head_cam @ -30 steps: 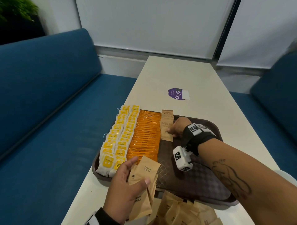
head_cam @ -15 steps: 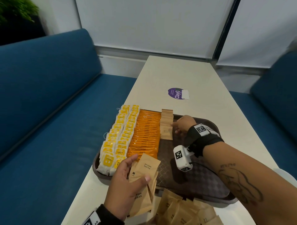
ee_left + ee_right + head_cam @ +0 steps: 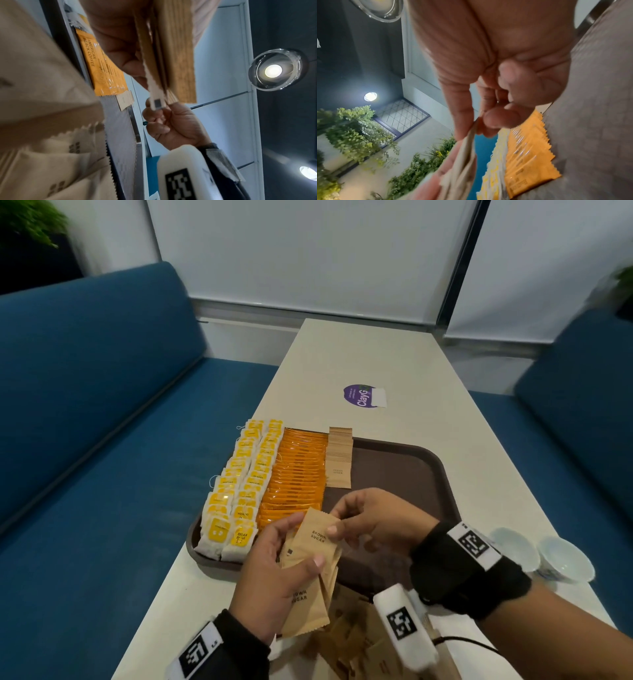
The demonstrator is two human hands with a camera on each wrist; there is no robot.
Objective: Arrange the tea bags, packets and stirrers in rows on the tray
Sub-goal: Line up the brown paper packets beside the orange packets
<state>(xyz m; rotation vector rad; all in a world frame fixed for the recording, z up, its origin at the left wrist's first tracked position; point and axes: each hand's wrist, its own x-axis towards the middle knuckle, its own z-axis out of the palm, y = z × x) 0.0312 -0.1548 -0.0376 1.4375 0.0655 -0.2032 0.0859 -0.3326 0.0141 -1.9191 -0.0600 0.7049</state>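
Since the earlier frame, the right hand (image 3: 373, 525) has come back from the sugar row (image 3: 339, 460) and now pinches the top sugar packet (image 3: 317, 539) of the stack the left hand (image 3: 274, 573) grips over the tray's (image 3: 411, 470) near edge. Tea bags (image 3: 239, 484) and orange coffee packets (image 3: 296, 477) fill rows at its left. More sugar packets (image 3: 356, 645) lie on the desk (image 3: 359, 357).
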